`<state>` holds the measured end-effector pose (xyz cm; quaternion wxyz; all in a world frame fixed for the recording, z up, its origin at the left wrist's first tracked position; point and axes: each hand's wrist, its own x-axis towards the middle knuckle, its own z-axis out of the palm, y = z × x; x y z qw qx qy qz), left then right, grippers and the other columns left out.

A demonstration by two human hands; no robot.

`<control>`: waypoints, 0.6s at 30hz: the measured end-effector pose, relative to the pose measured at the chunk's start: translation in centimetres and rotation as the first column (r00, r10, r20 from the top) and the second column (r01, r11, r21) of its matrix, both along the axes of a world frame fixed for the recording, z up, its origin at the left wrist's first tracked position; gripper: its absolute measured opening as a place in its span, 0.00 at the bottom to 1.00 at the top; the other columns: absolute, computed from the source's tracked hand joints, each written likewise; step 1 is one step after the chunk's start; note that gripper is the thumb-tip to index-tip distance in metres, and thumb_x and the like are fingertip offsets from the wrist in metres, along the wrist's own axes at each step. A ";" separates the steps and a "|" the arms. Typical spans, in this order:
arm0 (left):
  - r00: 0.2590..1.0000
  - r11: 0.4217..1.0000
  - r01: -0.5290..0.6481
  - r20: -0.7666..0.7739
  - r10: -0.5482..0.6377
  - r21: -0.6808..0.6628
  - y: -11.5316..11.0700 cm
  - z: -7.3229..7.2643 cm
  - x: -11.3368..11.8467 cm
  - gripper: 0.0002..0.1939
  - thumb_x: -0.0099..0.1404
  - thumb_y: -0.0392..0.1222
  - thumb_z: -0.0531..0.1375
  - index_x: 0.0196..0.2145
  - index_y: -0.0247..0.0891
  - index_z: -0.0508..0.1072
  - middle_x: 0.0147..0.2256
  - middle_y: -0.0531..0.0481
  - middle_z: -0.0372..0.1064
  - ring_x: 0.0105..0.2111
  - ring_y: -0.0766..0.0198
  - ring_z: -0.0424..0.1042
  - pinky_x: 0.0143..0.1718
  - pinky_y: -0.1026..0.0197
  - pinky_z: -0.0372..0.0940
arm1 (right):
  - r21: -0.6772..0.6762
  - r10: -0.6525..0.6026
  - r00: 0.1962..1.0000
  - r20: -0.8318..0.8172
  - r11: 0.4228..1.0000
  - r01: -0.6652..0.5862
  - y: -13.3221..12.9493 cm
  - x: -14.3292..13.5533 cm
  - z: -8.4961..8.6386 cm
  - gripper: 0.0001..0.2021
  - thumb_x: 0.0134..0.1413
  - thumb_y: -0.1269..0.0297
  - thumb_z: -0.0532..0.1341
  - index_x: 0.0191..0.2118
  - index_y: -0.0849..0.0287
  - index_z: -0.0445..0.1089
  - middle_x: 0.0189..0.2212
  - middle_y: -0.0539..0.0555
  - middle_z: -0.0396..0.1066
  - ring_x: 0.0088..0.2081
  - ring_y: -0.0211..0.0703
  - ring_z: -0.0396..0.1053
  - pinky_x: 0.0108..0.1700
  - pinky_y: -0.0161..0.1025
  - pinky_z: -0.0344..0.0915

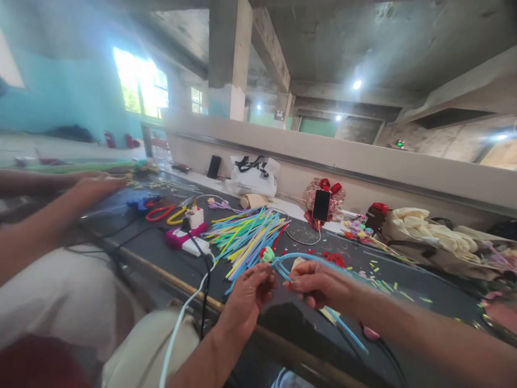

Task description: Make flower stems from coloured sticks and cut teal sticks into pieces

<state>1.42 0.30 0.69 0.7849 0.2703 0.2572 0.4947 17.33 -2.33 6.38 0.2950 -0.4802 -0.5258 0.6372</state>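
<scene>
My left hand (251, 291) is closed around the base of a small green and red piece (267, 254), whose rounded top shows above the fingertips. Blue flexible strips (301, 257) run from that piece to the right, bent in loops. Pinched between the fingers of my right hand (317, 283) is part of these blue strips, and one blue end (349, 331) hangs out below the wrist. The two hands are close together but apart, over the front part of the dark table (283, 315).
Behind the hands lies a pile of colored strips (246, 237). A power strip (189, 240), red-handled scissors (160, 213) and cables are to the left. A phone (321, 205) leans on a patterned bag. At far left another person's arms (52, 215) reach over the table.
</scene>
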 end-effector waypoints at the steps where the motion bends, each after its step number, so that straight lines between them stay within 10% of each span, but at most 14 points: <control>1: 0.999 1.000 -0.013 -0.033 0.014 0.027 0.1 0.0 -0.1 0.06 0.45 0.36 0.62 0.23 0.35 0.68 0.20 0.56 0.67 0.20 0.73 0.66 0.18 0.73 0.58 | -0.008 -0.014 1.000 -0.011 1.000 0.013 0.0 -0.3 -0.2 0.11 0.38 0.61 0.63 0.24 0.64 0.65 0.17 0.46 0.62 0.13 0.25 0.57 0.14 0.25 0.45; 7: 0.975 0.987 -0.055 -0.203 0.085 0.149 0.2 0.4 -0.5 0.08 0.43 0.38 0.62 0.20 0.35 0.65 0.18 0.54 0.69 0.21 0.70 0.66 0.20 0.70 0.57 | 0.059 -0.083 0.996 -0.018 0.995 0.084 0.0 -1.5 0.0 0.10 0.39 0.62 0.61 0.22 0.63 0.62 0.16 0.44 0.60 0.13 0.25 0.55 0.14 0.26 0.44; 10: 0.946 0.975 -0.104 -0.283 0.158 0.199 0.5 0.2 -0.5 0.10 0.42 0.39 0.63 0.17 0.35 0.63 0.16 0.54 0.67 0.18 0.70 0.63 0.19 0.69 0.56 | 0.227 -0.090 0.963 0.254 0.973 0.031 -0.4 -1.9 0.3 0.08 0.44 0.64 0.56 0.21 0.62 0.61 0.14 0.44 0.57 0.14 0.28 0.55 0.15 0.27 0.45; 14: 0.836 0.936 -0.143 -0.466 0.289 0.323 0.8 0.0 -0.4 0.09 0.43 0.41 0.61 0.16 0.36 0.63 0.14 0.56 0.64 0.16 0.70 0.60 0.19 0.68 0.53 | 0.577 -0.375 0.459 0.806 0.671 -0.465 -1.7 -2.7 0.9 0.05 0.46 0.73 0.53 0.26 0.63 0.65 0.22 0.51 0.65 0.23 0.36 0.62 0.21 0.31 0.52; 18: 0.526 0.808 -0.082 -0.663 0.533 0.584 0.7 0.2 -0.4 0.04 0.45 0.38 0.58 0.16 0.37 0.66 0.14 0.58 0.60 0.16 0.71 0.55 0.20 0.67 0.50 | 0.305 -0.602 0.010 0.799 0.391 -0.868 -3.6 -4.2 1.5 0.08 0.43 0.80 0.51 0.30 0.65 0.64 0.24 0.57 0.64 0.23 0.42 0.63 0.19 0.35 0.53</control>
